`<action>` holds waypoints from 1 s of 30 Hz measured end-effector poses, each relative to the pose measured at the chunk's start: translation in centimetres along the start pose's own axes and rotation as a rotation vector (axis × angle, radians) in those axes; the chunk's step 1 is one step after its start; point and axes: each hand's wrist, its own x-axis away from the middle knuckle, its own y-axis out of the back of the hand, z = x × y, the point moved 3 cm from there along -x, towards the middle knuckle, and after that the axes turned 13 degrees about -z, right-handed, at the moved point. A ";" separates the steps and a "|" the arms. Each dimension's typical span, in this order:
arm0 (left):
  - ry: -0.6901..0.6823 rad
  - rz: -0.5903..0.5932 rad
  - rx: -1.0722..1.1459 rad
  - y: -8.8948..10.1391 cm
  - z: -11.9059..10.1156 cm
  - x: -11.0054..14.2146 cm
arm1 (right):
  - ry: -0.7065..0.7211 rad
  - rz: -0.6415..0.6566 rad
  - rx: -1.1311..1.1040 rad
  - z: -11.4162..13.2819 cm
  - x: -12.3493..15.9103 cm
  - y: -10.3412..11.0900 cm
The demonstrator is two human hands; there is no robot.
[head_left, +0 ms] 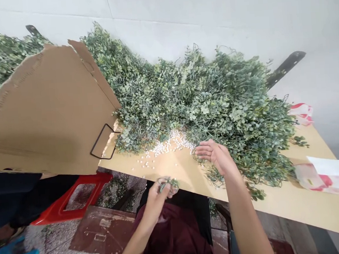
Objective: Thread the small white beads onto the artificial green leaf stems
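Observation:
At the table's front edge, my left hand [158,191] is closed around a small green artificial sprig [173,184]. My right hand [215,154] is held above the table with its fingers stretched out, and no object shows in it. It is beside the small white beads [165,146] scattered over the tabletop. Behind both hands rises a large heap of artificial leafy stems [184,90], reaching round to the right of my right arm. Some beads disappear under the leaves.
A brown cardboard panel [51,113] stands on the left, with a black wire frame [104,142] at its corner. Plastic wrappers [323,177] lie on the right of the table [299,206]. Below left are a red stool [95,187] and another person's dark clothing [13,202].

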 end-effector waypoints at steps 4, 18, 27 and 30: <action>-0.013 -0.115 0.043 1.1 -1.2 -0.7 | 0.181 -0.145 0.172 -4.0 5.5 0.7; -0.067 0.267 0.020 0.5 -2.4 -0.6 | 0.390 0.236 0.555 -6.2 9.2 -2.3; -0.113 0.315 -0.378 3.2 -3.1 -1.9 | 0.415 0.431 0.638 -6.4 9.1 -4.5; -0.177 0.100 -0.349 3.5 -3.1 -3.1 | 0.398 0.433 0.621 -6.7 9.3 -4.8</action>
